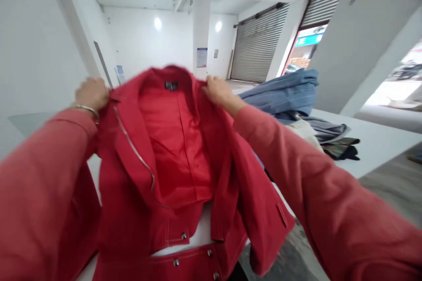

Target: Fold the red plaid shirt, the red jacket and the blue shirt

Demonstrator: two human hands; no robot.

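Observation:
My left hand [91, 94] and my right hand [219, 91] grip the two sides of a red jacket's collar, lifting the jacket [132, 153] in front of me. It hangs open, showing its red lining [174, 140] and a dark neck label [171, 85]. A metal zip [133, 151] runs down the edge near my left hand. Silver snap studs [176, 262] sit along the lower hem. A metal bangle [86, 109] circles my left wrist, and coral sleeves cover both forearms.
A white table [372, 140] extends to the right, holding a folded blue denim pile [283, 96], a grey garment [325, 129] and a dark patterned cloth [341, 148]. Concrete floor shows at the lower right. Roller shutters [259, 41] stand behind.

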